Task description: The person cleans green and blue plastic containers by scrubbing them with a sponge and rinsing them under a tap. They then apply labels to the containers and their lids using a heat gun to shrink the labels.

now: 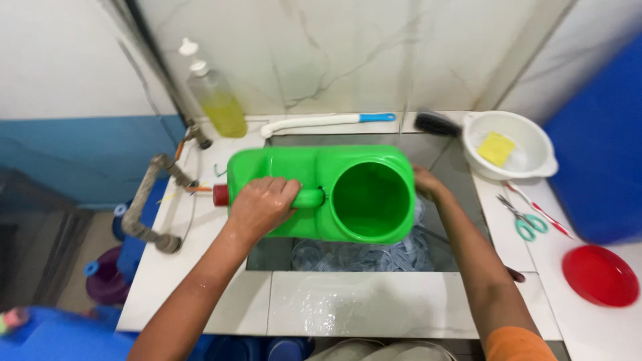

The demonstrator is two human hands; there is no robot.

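From the head camera, the left hand (262, 206) is clamped around the handle of a green plastic jug (321, 192) held over the sink (438, 157), while the right hand (425, 183) presses against the jug's far side, its fingers hidden behind it. Around the basin lie a long white brush (321, 122), a soap bottle (215, 100), a white bowl (535, 144) holding a yellow sponge (495, 148), scissors (525, 219) and a red lid (600, 275). A pipe with a tap (148, 200) juts in at the jug's left end.
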